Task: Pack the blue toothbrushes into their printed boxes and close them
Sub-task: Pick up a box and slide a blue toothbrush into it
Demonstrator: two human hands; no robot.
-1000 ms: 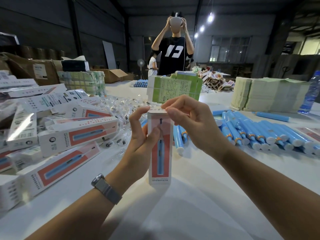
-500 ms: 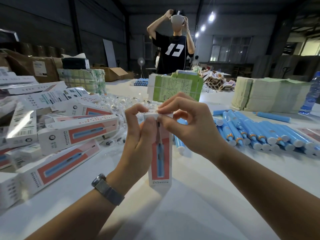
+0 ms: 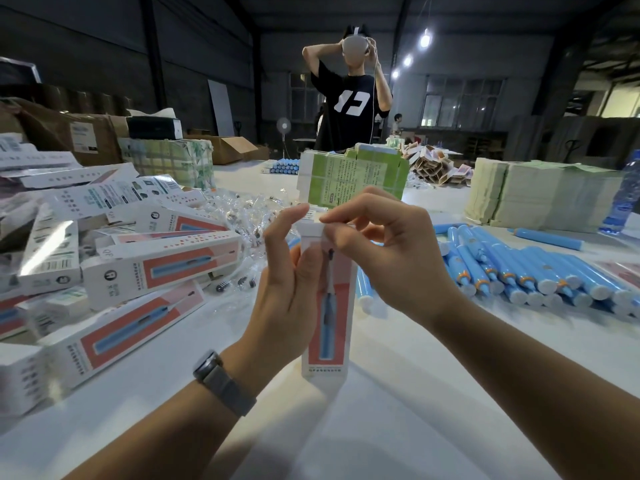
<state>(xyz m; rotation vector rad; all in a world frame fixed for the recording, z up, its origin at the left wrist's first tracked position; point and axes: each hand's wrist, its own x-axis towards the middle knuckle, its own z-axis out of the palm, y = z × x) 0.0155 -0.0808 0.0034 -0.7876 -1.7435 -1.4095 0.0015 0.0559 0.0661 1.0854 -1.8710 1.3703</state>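
A worker stands a printed box (image 3: pixel 329 306) upright on the white surface (image 3: pixel 398 393), the left hand (image 3: pixel 287 299) wrapped round its side while the right hand (image 3: pixel 388 258) pinches the top flap (image 3: pixel 311 230) between thumb and fingertips – the closing step, by the look of it. Whether a toothbrush is already inside cannot be seen. To finish cleanly, the flap's tongue probably wants guiding straight into the slot with the box held square (a crooked push would likely crease the card), the left grip staying firm but not crushing the walls.

Loose blue toothbrushes (image 3: pixel 519 271) lie in rows on the right of the surface, well apart from a heap of boxes (image 3: pixel 138 265) on the left; clear plastic packets (image 3: pixel 249 216) sit between the heap and the hands. Behind stand a green-printed carton (image 3: pixel 360 174) and stacks of flat pale card (image 3: pixel 540 195). Beyond the surface, in a dim warehouse lit by hanging bulbs, a person in a black shirt (image 3: pixel 349 109) has both arms raised to a headset.
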